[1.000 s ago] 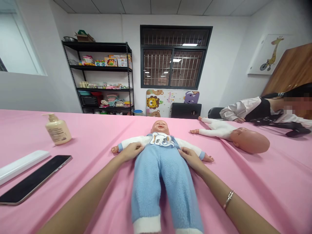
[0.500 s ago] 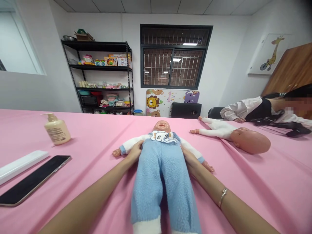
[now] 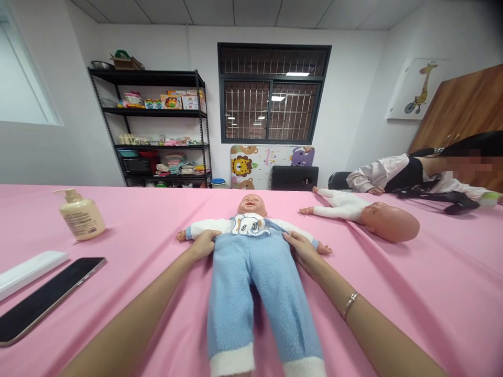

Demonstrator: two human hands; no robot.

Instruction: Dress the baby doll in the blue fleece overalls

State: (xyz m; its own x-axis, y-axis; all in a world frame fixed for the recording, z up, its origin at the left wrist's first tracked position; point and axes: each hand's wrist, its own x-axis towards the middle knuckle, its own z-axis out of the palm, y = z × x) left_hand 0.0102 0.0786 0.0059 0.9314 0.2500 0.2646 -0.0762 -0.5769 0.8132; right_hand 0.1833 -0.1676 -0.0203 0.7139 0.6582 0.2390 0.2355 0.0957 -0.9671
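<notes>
A baby doll (image 3: 252,205) lies on its back on the pink tablecloth (image 3: 149,220), head away from me and arms spread. It wears fuzzy light-blue overalls (image 3: 236,267) with white cuffs and an elephant face (image 3: 250,225) on the bib, over a white top. At the left side of the waist, my left hand (image 3: 206,243) is closed on the overalls' edge, its fingertips partly hidden. On the other side, my right hand (image 3: 302,248) pinches the blue fabric between thumb and fingers. A silver bracelet circles my right wrist.
A pump bottle (image 3: 81,215), a white case (image 3: 31,269) and a phone (image 3: 51,296) lie to the left. Another doll (image 3: 387,222) in white lies at the right, near a person (image 3: 404,173) leaning over the table beside a black object (image 3: 440,199). Shelves (image 3: 151,112) stand behind.
The view has shifted slightly. My right hand has moved up the doll's side and now pinches the overalls' edge; the fabric there is pulled outward. The doll's arms lie a little higher.
</notes>
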